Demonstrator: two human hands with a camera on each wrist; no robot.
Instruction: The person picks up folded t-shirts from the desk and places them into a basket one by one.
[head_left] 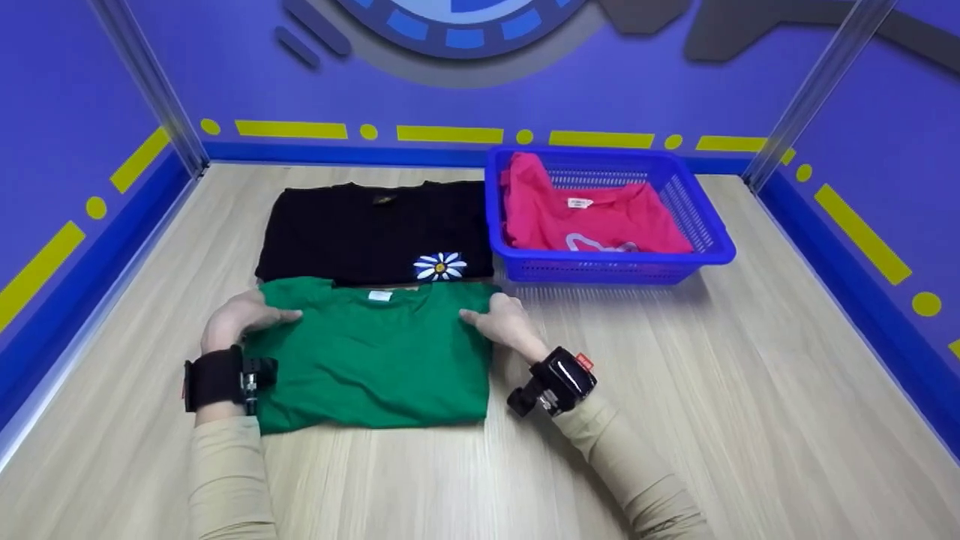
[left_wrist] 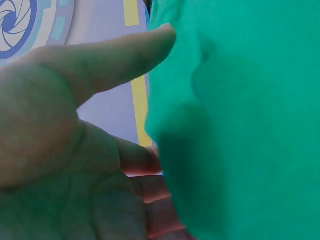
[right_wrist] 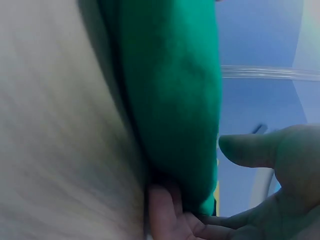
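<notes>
A green T-shirt (head_left: 382,360), folded into a wide rectangle with its white neck label at the far side, lies on the table in the head view. My left hand (head_left: 251,319) holds its left edge, thumb over the top; in the left wrist view the fingers (left_wrist: 150,190) go behind the cloth, their tips hidden. At the right edge my right hand (head_left: 510,324) holds the shirt near the far corner. The right wrist view shows fingers (right_wrist: 162,207) tucked beneath the green fold and the thumb above it.
Just beyond the green shirt lies a folded black T-shirt (head_left: 345,232) with a daisy print. A blue plastic basket (head_left: 600,270) stands at the back right, holding a pink-red T-shirt (head_left: 540,217). Blue printed panels (head_left: 420,105) enclose the table (head_left: 720,420) at the back and sides.
</notes>
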